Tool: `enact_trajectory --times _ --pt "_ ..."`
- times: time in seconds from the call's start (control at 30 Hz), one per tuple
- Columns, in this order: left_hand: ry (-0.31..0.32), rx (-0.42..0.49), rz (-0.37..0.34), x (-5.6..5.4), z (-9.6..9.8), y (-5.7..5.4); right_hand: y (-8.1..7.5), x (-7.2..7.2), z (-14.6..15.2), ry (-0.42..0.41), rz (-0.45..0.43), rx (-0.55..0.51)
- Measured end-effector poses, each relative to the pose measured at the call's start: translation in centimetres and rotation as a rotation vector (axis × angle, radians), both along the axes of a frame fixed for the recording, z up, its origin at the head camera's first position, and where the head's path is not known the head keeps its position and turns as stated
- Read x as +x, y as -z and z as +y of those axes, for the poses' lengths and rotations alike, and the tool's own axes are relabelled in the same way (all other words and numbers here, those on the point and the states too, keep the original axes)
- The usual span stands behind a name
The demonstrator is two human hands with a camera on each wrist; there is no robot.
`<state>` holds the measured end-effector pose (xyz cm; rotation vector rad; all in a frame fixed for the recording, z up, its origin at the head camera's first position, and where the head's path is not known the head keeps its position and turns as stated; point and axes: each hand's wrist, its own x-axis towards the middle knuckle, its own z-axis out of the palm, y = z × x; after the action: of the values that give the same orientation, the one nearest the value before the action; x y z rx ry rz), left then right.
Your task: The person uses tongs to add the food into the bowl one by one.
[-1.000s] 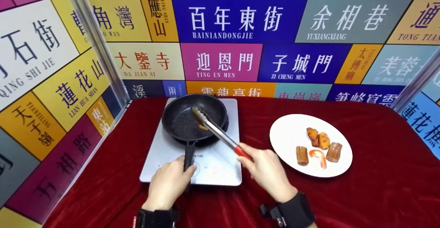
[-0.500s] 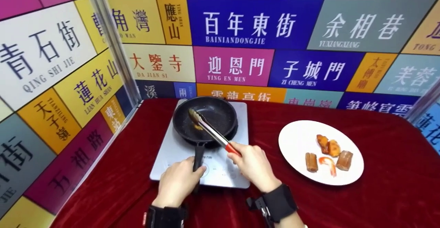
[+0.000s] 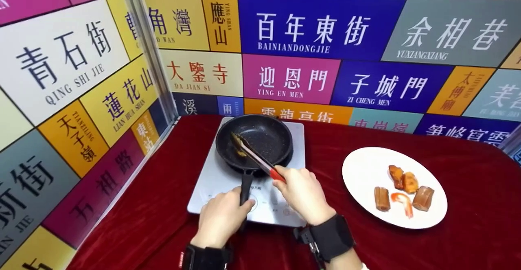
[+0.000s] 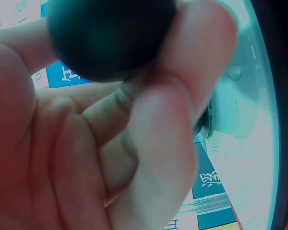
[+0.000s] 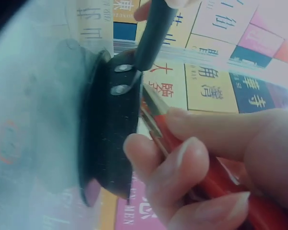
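Observation:
A black frying pan [image 3: 266, 133] sits on a silver induction cooker [image 3: 203, 200]. My left hand [image 3: 225, 217] grips its black handle [image 3: 246, 186]; the left wrist view shows the fingers curled round the rounded handle end [image 4: 110, 38]. My right hand [image 3: 303, 192] holds metal tongs [image 3: 256, 156] by their red handles [image 3: 277, 175]. The tongs reach over the near rim, tips down in the left part of the pan. A small orange-yellow piece of food [image 3: 241, 154] lies beside the tips, partly hidden by them. In the right wrist view, fingers and thumb wrap the red handles [image 5: 216, 177].
To the right, a white oval plate [image 3: 366, 172] holds two brown cylindrical pieces [image 3: 382, 198], two glazed orange-brown pieces [image 3: 409, 182] and a shrimp-like piece [image 3: 402, 201]. Dark red cloth [image 3: 154, 205] covers the table. Sign-printed walls [image 3: 291, 76] stand behind and to the left.
The tongs have moved left across the pan, and the food piece has shifted left with them. My left hand keeps its grip on the handle. The head view has turned slightly left.

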<state>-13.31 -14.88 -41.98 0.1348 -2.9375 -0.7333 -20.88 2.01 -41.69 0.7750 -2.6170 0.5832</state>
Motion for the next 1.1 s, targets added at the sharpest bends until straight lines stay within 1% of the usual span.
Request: enact_trajectory --times 0.17,0.3,0.5,0.67,0.83,0.97,1.1 --pt "0.013 0.002 -0.005 0.0 0.3 0.1 -0.9 -0.4 -0.5 -0.016 -0.076 0.059" --pt "0.039 0.011 0.004 0.0 0.6 0.1 -1.5 -0.6 -0.6 0.001 -0.131 0.094" --pt "0.053 0.026 -0.001 -0.1 1.0 0.1 -2.2 -0.7 -0.5 0.015 -0.192 0.117" --pt "0.065 0.025 0.007 -0.1 1.0 0.0 -1.9 -0.7 -0.1 0.045 -0.181 0.105" --pt "0.059 0.015 0.002 -0.1 0.7 0.0 -1.3 -0.5 0.2 0.055 -0.142 0.052" --pt "0.044 0.022 -0.025 0.0 0.4 -0.1 -1.2 -0.2 0.4 0.065 -0.102 0.032" --pt "0.022 0.031 -0.052 0.2 -0.2 -0.3 -1.3 0.5 0.9 0.07 -0.078 0.006"
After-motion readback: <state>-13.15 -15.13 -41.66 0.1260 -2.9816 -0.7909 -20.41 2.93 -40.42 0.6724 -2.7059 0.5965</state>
